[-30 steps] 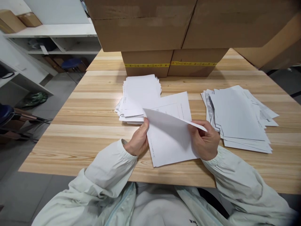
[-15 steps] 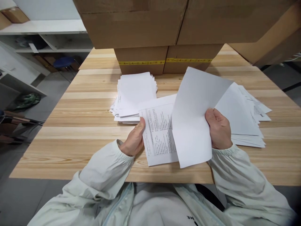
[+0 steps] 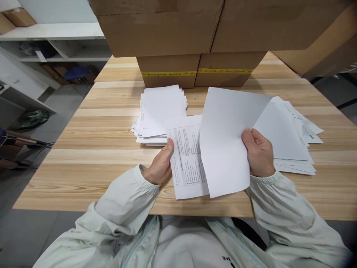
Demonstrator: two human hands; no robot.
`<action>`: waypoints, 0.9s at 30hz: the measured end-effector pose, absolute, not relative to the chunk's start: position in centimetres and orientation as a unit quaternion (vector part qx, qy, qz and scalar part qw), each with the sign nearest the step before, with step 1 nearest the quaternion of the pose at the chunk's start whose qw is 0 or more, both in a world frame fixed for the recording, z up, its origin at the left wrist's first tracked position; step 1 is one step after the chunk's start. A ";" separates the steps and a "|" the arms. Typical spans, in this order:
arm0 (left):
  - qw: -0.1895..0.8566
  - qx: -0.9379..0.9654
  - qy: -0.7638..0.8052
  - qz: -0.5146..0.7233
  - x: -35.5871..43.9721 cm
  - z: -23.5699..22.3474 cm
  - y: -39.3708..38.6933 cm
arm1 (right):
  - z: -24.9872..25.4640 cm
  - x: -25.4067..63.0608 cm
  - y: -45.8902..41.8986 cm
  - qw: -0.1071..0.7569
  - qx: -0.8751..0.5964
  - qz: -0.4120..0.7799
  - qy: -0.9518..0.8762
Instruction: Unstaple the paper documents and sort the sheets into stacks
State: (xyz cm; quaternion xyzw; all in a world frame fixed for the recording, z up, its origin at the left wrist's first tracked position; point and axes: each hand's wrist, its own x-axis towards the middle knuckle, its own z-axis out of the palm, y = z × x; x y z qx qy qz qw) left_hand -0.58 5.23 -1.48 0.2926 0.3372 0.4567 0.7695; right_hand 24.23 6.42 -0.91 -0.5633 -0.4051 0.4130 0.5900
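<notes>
Near the front edge of the surface (image 3: 64,193), print (image 3: 186,156) is apparently bared: form (image 3: 192,192) pinched by left hand (image 3: 160,165), sheet (image 3: 223,152) gripped by right hand (image 3: 260,155).

Office-type workroom: before me, cardboard boxes (image 3: 161,29) are standing stacked on the far side of a wood-grain table (image 3: 83,167), the lower ones bearing yellow tape (image 3: 169,73); piles of printed paper (image 3: 163,108) are lying nearer, left and right; white shelving (image 3: 64,31) is lining the far left.
</notes>
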 end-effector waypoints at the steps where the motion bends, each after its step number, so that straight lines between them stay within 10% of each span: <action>1: 0.768 0.291 0.341 0.457 -0.6 -1.5 5.3 | -1.0 24.3 6.4 0.587 -0.567 0.407 -0.412; 15: 0.743 0.373 0.354 0.428 -0.5 -1.1 4.0 | -1.6 20.3 3.6 0.531 -0.580 0.236 -0.571; 23: 0.582 0.622 0.344 0.395 -1.2 3.1 3.5 | 1.6 22.6 2.9 0.565 -0.415 0.440 -0.561; 27: 0.530 0.643 0.313 0.456 -0.3 4.9 2.8 | 3.8 21.4 0.8 0.595 -0.456 0.361 -0.555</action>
